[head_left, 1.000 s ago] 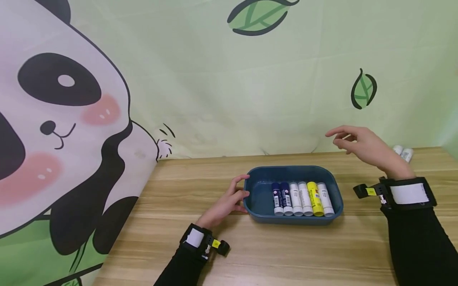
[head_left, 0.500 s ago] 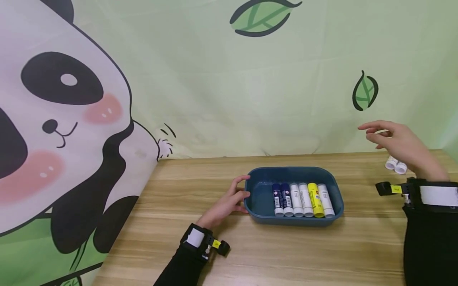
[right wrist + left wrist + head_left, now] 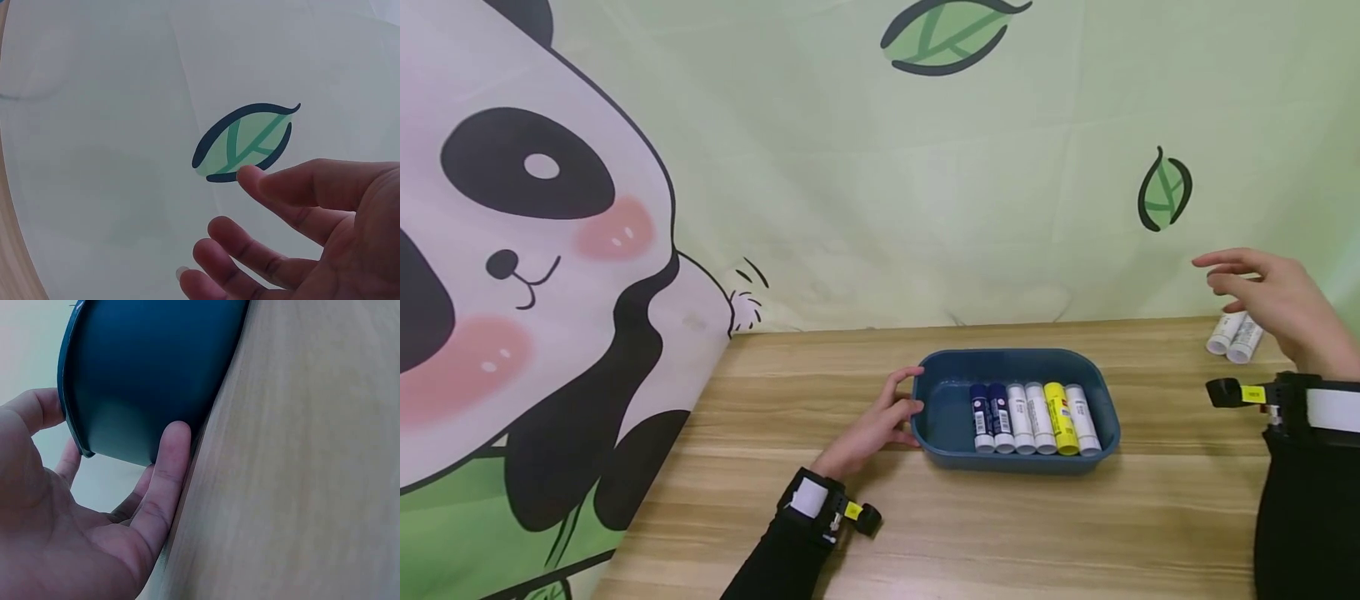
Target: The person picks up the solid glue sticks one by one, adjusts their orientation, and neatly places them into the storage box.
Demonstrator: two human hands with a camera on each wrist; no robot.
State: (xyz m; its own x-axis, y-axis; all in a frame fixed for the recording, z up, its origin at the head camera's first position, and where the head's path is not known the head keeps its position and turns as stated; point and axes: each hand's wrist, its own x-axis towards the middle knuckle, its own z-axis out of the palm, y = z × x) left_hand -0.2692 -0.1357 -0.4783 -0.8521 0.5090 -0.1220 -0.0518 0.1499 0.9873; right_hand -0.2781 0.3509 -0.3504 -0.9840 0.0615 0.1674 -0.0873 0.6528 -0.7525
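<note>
My left hand (image 3: 880, 417) rests against the left end of a blue plastic bin (image 3: 1000, 461), its spread fingers touching the rim and outer wall. Up close in the left wrist view, one finger (image 3: 169, 459) lies straight along the wall (image 3: 156, 369) near the table. Inside the bin's right half, several glue sticks lie side by side: dark blue (image 3: 979, 417), white (image 3: 1039, 417) and yellow (image 3: 1060, 417). My right hand (image 3: 1285, 304) hovers with loosely bent fingers over the table's back right. Two white glue sticks (image 3: 1246, 337) lie below it, partly covered by the hand.
The wooden table (image 3: 1075, 533) runs back to a pale green cloth (image 3: 925, 200) printed with a panda (image 3: 542, 275) and leaves (image 3: 1165, 192). The bin's raised rim surrounds its glue sticks. Small cameras are strapped on both wrists.
My right hand has moved right, away from the bin, to above the two white glue sticks, and those sticks now lie nearer and further left. The left hand stays against the bin.
</note>
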